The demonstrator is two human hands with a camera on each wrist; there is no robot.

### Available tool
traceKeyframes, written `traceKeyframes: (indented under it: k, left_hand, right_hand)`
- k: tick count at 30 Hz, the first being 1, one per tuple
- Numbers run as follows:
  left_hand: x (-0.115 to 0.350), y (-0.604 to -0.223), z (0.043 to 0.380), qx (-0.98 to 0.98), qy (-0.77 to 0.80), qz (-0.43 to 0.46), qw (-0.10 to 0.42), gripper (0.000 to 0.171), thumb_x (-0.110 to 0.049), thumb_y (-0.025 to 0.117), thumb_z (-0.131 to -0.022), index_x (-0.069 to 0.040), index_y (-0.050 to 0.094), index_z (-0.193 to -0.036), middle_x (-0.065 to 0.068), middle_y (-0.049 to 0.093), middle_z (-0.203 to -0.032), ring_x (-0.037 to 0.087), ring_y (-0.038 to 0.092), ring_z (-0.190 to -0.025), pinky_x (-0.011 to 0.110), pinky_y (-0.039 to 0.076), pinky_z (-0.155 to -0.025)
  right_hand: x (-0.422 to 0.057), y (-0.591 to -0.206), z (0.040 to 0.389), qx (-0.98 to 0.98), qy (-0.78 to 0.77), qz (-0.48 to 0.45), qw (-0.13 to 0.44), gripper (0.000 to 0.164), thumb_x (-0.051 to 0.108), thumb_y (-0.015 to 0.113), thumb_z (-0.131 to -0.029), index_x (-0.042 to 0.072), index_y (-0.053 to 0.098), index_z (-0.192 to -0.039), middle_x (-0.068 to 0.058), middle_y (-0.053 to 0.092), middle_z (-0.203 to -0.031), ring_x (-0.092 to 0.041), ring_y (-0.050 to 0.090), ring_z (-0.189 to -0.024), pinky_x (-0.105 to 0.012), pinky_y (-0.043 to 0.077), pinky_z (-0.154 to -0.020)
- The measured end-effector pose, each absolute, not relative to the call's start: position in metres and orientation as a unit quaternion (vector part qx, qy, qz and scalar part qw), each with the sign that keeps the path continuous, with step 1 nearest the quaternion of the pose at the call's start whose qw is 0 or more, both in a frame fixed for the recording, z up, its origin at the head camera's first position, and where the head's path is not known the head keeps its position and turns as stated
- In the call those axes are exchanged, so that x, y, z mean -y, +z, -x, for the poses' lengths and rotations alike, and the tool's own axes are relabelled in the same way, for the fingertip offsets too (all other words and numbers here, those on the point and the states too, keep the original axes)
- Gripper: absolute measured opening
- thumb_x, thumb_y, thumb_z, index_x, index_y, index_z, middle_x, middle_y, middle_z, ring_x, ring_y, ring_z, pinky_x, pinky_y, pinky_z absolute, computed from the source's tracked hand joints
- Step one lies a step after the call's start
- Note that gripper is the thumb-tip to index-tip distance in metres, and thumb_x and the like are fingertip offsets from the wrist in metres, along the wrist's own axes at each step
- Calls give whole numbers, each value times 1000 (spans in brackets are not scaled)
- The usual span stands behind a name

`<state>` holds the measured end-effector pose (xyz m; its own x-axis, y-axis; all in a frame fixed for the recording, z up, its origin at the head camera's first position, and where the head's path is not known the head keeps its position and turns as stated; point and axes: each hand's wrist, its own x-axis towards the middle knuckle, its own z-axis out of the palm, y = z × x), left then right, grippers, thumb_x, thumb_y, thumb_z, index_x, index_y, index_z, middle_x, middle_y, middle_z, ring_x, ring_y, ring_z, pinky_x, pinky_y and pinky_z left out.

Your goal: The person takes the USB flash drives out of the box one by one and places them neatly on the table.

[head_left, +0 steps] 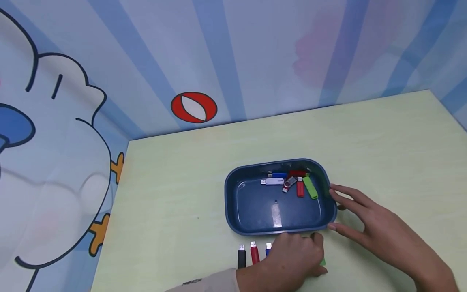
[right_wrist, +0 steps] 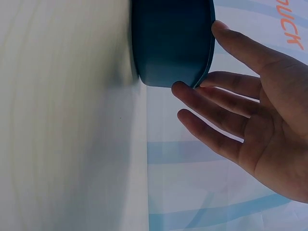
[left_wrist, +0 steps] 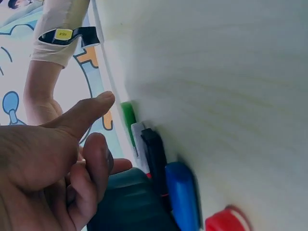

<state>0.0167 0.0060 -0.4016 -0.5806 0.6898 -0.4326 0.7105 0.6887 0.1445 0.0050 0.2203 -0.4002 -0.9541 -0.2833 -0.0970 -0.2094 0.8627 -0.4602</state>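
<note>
My right hand [head_left: 368, 223] touches the right end of a dark blue tray [head_left: 251, 233] with its thumb and fingertips spread. The right wrist view shows those fingers [right_wrist: 211, 106] fairly straight against the tray's end. In front of the tray, my left hand [head_left: 292, 259] is low over a row of USB flash drives. A green flash drive [head_left: 322, 262] shows beside its thumb. In the left wrist view, the left thumb [left_wrist: 91, 110] is stretched out, apart from loosely curled fingers, and no drive shows between them. A black drive [head_left: 241, 257], red drive [head_left: 254, 253] and blue drive [head_left: 268, 248] are partly covered.
Inside the tray, several flash drives lie at the upper right, among them a white drive [head_left: 273, 181], a silver swivel drive [head_left: 290, 183] and a light green drive [head_left: 310, 187]. The pale table [head_left: 175, 194] meets a cartoon-printed wall [head_left: 255, 61].
</note>
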Motion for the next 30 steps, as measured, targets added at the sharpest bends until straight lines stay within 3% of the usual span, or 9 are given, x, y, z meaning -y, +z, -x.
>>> traceKeyframes:
  k: [4,11,16,19,23,26,30]
  left_hand:
    - [-1,-394,-16,-892,-10,-389,228,56,-63,65,-98,-28,62,-142,-13,53,-63,2,50,-50,13,40,-50]
    - [10,-374,-16,-909,39,-375,176,52,-66,66,-97,-26,68,-130,-14,49,-56,0,44,-46,13,36,-49]
    - [16,-364,-14,-918,55,-374,124,48,-68,68,-94,-24,71,-115,-15,57,-59,-3,45,-46,11,38,-49]
    - [19,-359,-9,-921,62,-363,124,47,-66,69,-95,-23,72,-112,-13,60,-62,-1,46,-46,12,37,-48]
    - [22,-354,-3,-926,59,-343,146,49,-66,66,-97,-23,72,-119,-12,65,-67,2,54,-50,15,45,-51]
    - [25,-352,1,-930,46,-337,138,51,-67,64,-97,-23,72,-122,-10,71,-72,4,64,-57,17,51,-55]
    - [29,-348,6,-936,38,-332,109,52,-67,65,-97,-22,73,-122,-8,74,-74,6,65,-59,18,50,-52]
  right_hand:
    - [-221,-399,-5,-962,-226,130,78,81,48,84,-89,12,56,-155,-12,44,-164,-40,65,-129,-61,60,-88]
    - [-221,-399,-4,-961,-230,136,76,78,48,84,-89,13,56,-155,-12,45,-164,-38,67,-128,-62,60,-89]
    - [-222,-400,-4,-960,-230,138,76,79,47,84,-89,13,56,-154,-12,45,-164,-38,68,-126,-61,60,-89]
    - [-223,-401,-4,-960,-231,139,73,78,47,84,-89,13,58,-153,-12,45,-163,-37,68,-126,-60,61,-88]
    - [-222,-402,-5,-960,-230,135,81,78,49,84,-89,12,58,-153,-13,45,-163,-38,68,-126,-59,61,-87]
    - [-222,-403,-4,-961,-227,132,86,80,50,83,-89,13,57,-154,-13,45,-164,-39,67,-126,-59,61,-88]
    - [-221,-403,-4,-962,-224,133,83,80,50,83,-89,13,57,-154,-13,45,-163,-39,67,-126,-59,61,-89]
